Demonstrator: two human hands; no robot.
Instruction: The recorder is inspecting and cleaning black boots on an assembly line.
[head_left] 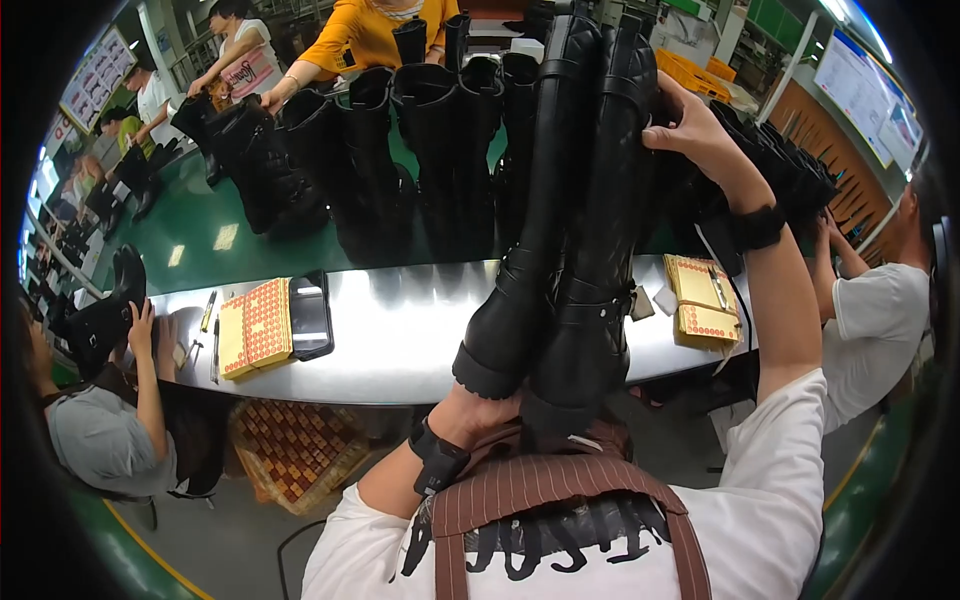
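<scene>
A pair of tall black boots (582, 230) is held up side by side in front of me, toes toward my body and shafts pointing away. They have quilted panels, buckled straps and chunky soles. My left hand (485, 408) supports them from below at the toe end; its fingers are mostly hidden behind the soles. Near the top of the right-hand shaft, my right hand (700, 135) grips the edge, thumb on the near side and the other fingers partly out of sight. Both of my wrists wear dark bands.
A shiny metal ledge (400, 320) fronts the green table (190, 240). On it lie bundles of yellow sticker sheets (255, 328) and a black tray (312, 318). Several black boots (365, 150) stand behind. Co-workers sit on both sides; one in orange (375, 35) reaches in from across.
</scene>
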